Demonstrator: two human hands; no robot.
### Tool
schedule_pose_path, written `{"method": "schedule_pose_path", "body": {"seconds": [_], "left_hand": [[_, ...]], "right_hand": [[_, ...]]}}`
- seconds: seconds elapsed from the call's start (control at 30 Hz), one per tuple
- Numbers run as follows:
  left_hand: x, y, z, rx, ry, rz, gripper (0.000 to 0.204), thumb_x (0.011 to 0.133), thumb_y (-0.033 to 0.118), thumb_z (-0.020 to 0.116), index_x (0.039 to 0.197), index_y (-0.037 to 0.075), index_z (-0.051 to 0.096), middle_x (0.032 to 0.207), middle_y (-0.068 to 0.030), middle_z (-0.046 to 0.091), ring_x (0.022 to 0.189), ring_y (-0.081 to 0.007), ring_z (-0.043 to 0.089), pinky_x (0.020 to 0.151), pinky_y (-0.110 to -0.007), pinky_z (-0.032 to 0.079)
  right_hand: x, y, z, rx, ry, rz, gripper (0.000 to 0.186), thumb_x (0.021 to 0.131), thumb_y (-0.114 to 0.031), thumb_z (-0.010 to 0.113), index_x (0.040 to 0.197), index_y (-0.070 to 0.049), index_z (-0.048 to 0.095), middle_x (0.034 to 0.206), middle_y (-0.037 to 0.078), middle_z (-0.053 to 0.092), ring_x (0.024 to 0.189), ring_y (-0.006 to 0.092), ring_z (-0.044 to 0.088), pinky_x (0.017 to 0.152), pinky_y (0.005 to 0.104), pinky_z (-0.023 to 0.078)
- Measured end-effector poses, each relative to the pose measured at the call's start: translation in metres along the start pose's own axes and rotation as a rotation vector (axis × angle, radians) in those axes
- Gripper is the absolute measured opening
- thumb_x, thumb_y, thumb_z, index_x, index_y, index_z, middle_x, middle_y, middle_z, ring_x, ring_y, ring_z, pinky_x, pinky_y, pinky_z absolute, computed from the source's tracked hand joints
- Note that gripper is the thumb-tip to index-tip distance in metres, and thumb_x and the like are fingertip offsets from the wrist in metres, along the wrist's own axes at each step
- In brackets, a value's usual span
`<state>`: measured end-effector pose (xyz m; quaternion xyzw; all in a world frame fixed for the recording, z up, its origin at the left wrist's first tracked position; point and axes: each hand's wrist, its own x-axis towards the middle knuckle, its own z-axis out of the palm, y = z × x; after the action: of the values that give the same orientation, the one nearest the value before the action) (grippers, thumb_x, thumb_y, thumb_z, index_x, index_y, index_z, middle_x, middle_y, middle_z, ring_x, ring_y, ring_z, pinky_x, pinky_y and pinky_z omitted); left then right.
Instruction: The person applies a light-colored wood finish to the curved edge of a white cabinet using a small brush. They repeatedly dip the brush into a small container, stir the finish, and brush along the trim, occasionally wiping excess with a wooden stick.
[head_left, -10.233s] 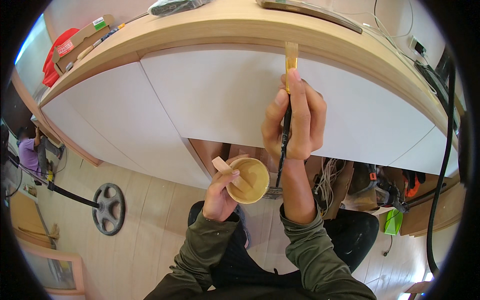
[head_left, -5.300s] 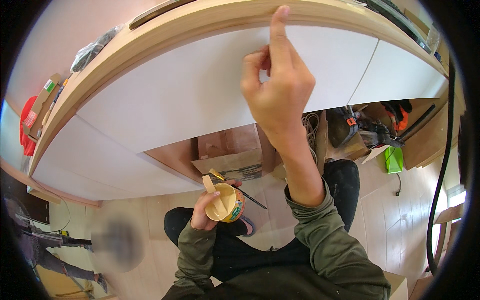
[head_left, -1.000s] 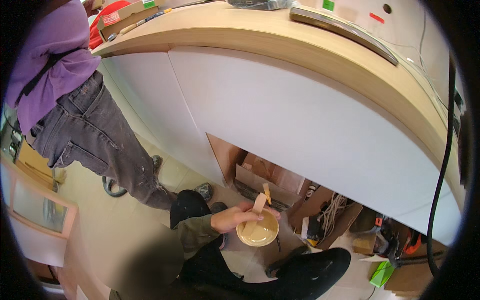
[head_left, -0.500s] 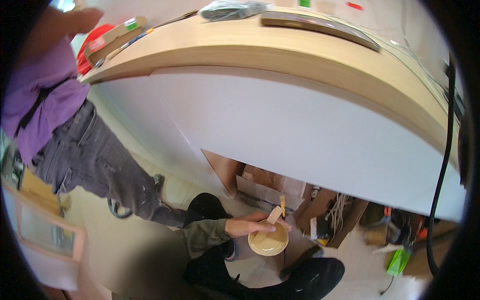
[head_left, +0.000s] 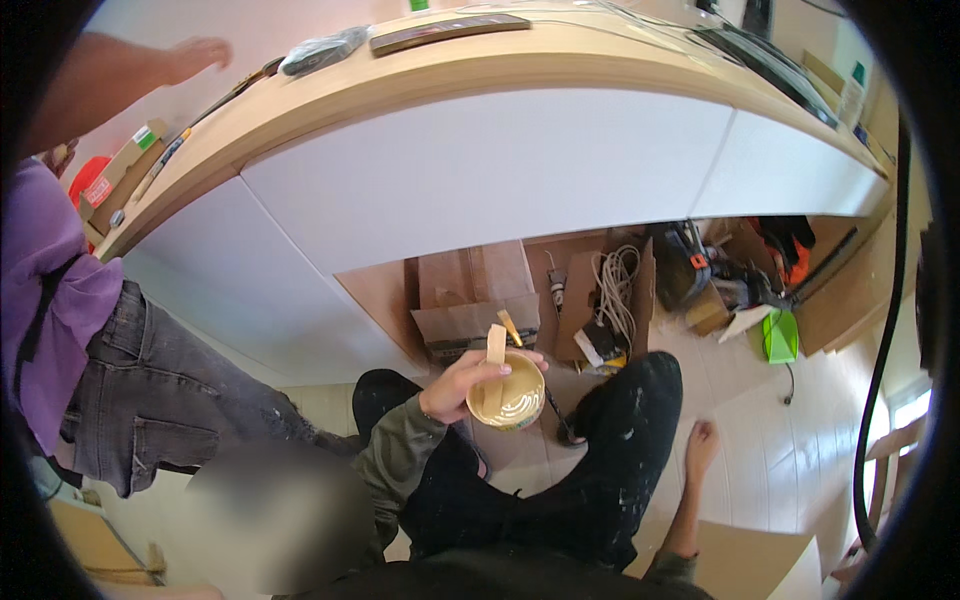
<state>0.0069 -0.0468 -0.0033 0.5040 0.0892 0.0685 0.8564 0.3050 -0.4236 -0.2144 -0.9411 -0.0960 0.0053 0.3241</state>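
Cabinet (head_left: pixel 480 170) with white fronts fills the upper view, pale wood countertop (head_left: pixel 560 72) on top. Co-worker in purple (head_left: pixel 42 300) stands at far left, one arm out by the countertop's left end. Below the fronts: cardboard box (head_left: pixel 475 322), coiled pale cable (head_left: pixel 618 290) to its right, green dustpan-like piece (head_left: pixel 779 337) on the floor further right. Right hand (head_left: pixel 703 440) is down beside the right knee, well apart from the cup; fingers look curled, can't tell how tightly or whether anything's in there. Left hand (head_left: pixel 458 390) grips the cup (head_left: pixel 530 372), which sits between the knees, mouth up, glossy cream liquid inside. Brush (head_left: pixel 511 328) shows just past the far rim (yellow end up, by the left fingers). Flat wooden stick (head_left: pixel 496 343) leans in the cup under the left thumb.
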Motion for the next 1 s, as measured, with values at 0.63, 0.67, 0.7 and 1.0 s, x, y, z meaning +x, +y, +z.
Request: {"method": "schedule_pose_path", "body": {"seconds": [0.63, 0.67, 0.7, 1.0], "left_hand": [[-0.023, 0.042, 0.049, 0.185, 0.193, -0.075, 0.050, 0.093, 0.021, 0.052, 0.134, -0.008, 0.051, 0.124, -0.0194, 0.062, 0.107, -0.0250, 0.065, 0.098, -0.036, 0.050], [-0.021, 0.041, 0.049, 0.185, 0.193, -0.081, 0.051, 0.093, 0.021, 0.052, 0.135, -0.008, 0.050, 0.123, -0.0196, 0.063, 0.107, -0.0250, 0.065, 0.098, -0.036, 0.050], [-0.016, 0.042, 0.049, 0.187, 0.186, -0.079, 0.051, 0.093, 0.021, 0.052, 0.135, -0.008, 0.050, 0.122, -0.0199, 0.063, 0.107, -0.0250, 0.065, 0.099, -0.036, 0.049], [0.006, 0.040, 0.033, 0.213, 0.157, -0.117, 0.060, 0.089, 0.021, 0.051, 0.137, -0.014, 0.044, 0.133, -0.0249, 0.055, 0.109, -0.0288, 0.065, 0.098, -0.039, 0.051]], "right_hand": [[-0.070, -0.323, -0.027, 1.190, -1.246, -0.391, 0.027, 0.095, -0.011, 0.066, 0.117, 0.004, 0.061, 0.092, 0.006, 0.066, 0.080, 0.0110, 0.064, 0.072, 0.0257, 0.054], [-0.070, -0.321, -0.023, 1.202, -1.247, -0.382, 0.029, 0.094, -0.009, 0.066, 0.119, 0.004, 0.059, 0.092, 0.006, 0.066, 0.080, 0.0109, 0.064, 0.072, 0.0257, 0.054], [-0.069, -0.322, -0.020, 1.209, -1.243, -0.383, 0.030, 0.094, -0.007, 0.067, 0.120, 0.004, 0.058, 0.092, 0.006, 0.067, 0.080, 0.0109, 0.064, 0.072, 0.0257, 0.053], [-0.058, -0.322, -0.016, 1.258, -1.202, -0.292, 0.036, 0.093, -0.001, 0.065, 0.127, 0.003, 0.053, 0.096, 0.010, 0.066, 0.078, 0.0122, 0.065, 0.071, 0.0267, 0.054]]}}
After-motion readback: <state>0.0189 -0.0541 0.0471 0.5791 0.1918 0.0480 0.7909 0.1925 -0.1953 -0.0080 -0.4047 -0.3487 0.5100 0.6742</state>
